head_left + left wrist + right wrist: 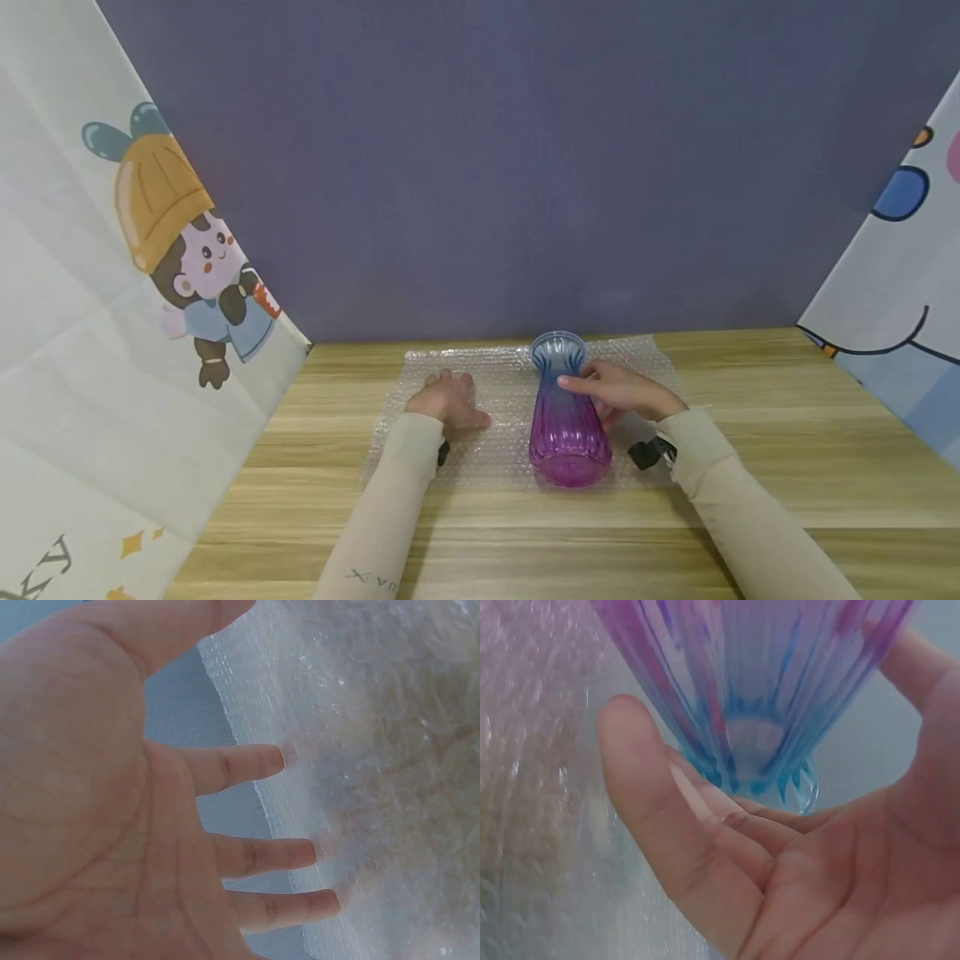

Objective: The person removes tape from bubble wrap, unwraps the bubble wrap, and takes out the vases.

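Gripping the vase (570,425) near its neck, the right hand (624,393) has it above the wrap (501,375), mouth wallward; the left hand (450,402), fingers extended, touches the wrap. Its far edge nears the wall (525,167); table (525,546) stretches left, right and nearside. "ky" marks the left panel (67,400); the sleeve (382,508) lettering is unclear.
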A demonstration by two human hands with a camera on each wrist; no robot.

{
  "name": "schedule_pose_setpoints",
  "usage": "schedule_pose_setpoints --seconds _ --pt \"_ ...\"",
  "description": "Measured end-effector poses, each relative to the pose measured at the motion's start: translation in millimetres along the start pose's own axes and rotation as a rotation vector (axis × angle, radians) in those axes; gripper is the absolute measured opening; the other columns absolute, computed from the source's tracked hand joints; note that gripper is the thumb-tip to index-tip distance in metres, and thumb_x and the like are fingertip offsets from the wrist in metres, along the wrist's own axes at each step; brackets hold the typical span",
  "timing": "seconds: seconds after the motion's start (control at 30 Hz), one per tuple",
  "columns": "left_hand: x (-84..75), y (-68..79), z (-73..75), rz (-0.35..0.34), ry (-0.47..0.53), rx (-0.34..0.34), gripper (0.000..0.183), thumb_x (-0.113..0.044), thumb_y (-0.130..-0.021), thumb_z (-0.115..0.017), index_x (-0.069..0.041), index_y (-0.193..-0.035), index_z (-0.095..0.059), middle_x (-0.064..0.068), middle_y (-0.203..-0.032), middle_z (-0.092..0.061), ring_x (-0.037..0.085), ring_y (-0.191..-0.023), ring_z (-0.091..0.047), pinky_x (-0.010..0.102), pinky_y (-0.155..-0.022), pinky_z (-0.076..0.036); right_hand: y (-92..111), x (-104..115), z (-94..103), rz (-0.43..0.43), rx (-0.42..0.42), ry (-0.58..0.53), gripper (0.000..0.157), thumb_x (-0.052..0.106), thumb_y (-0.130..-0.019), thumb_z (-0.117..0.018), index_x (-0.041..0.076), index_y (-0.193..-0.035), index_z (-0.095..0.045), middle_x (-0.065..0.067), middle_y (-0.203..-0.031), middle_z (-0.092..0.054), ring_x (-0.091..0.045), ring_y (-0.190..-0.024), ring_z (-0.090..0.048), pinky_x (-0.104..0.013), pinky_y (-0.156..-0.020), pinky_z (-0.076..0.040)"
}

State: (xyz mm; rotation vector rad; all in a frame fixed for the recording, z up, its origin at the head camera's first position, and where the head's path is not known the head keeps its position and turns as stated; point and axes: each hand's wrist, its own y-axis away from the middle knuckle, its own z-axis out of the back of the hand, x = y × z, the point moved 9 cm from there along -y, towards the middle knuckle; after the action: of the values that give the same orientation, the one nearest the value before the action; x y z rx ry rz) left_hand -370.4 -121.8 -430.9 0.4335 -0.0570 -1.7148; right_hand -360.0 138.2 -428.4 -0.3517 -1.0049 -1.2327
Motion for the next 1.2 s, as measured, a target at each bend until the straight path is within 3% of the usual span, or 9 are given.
schedule_pose_setpoints --seconds 0.23,0.43,0.67,1.2 --pt "-0.8 -1.0 -1.0 -0.003 -0.006 0.007 0.092 -0.057 -0.086 -0.075 -0.009 -0.156 -0.039 0.03 -0.16 -0.031 0.052 -0.145 -0.033 0.073 -0.105 -0.043 -0.4 0.2 -3.1 0.005 0.006 -0.056 0.078 0.061 -0.097 -0.058 -0.004 -0.137 -0.046 -0.018 -0.111 -0.065 -0.025 -0.088 -0.068 -0.043 -0.077 -0.064" --pt "-0.7 -0.3 -1.2 0.0 -0.012 0.011 0.096 -0.058 -0.086 -0.074 -0.011 -0.159 -0.034 0.03 -0.162 -0.028 0.052 -0.146 -0.031 0.074 -0.105 -0.043 -3.1 -2.6 -8.6 0.006 0.046 -0.12 0.071 0.06 -0.097 -0.058 -0.002 -0.131 -0.049 -0.019 -0.118 -0.066 -0.026 -0.096 -0.072 -0.045 -0.077 -0.064" --pt "0.3 -1.3 -2.1 0.006 -0.016 0.013 0.096 -0.058 -0.087 -0.074 -0.011 -0.16 -0.033 0.029 -0.163 -0.027 0.052 -0.147 -0.03 0.074 -0.105 -0.043 -6.9 -5.2 -13.3 0.003 0.087 -0.197 0.084 0.059 -0.098 -0.057 -0.002 -0.151 -0.035 -0.023 -0.135 -0.062 -0.031 -0.107 -0.071 -0.049 -0.082 -0.063" --pt "0.3 0.0 -2.2 0.013 -0.015 0.018 0.096 -0.058 -0.087 -0.073 -0.012 -0.16 -0.032 0.029 -0.163 -0.026 0.052 -0.147 -0.029 0.074 -0.106 -0.042 -8.4 -4.1 -17.5 0.003 0.094 -0.211 0.092 0.057 -0.099 -0.055 -0.005 -0.158 -0.022 -0.03 -0.145 -0.052 -0.039 -0.117 -0.068 -0.053 -0.088 -0.061"
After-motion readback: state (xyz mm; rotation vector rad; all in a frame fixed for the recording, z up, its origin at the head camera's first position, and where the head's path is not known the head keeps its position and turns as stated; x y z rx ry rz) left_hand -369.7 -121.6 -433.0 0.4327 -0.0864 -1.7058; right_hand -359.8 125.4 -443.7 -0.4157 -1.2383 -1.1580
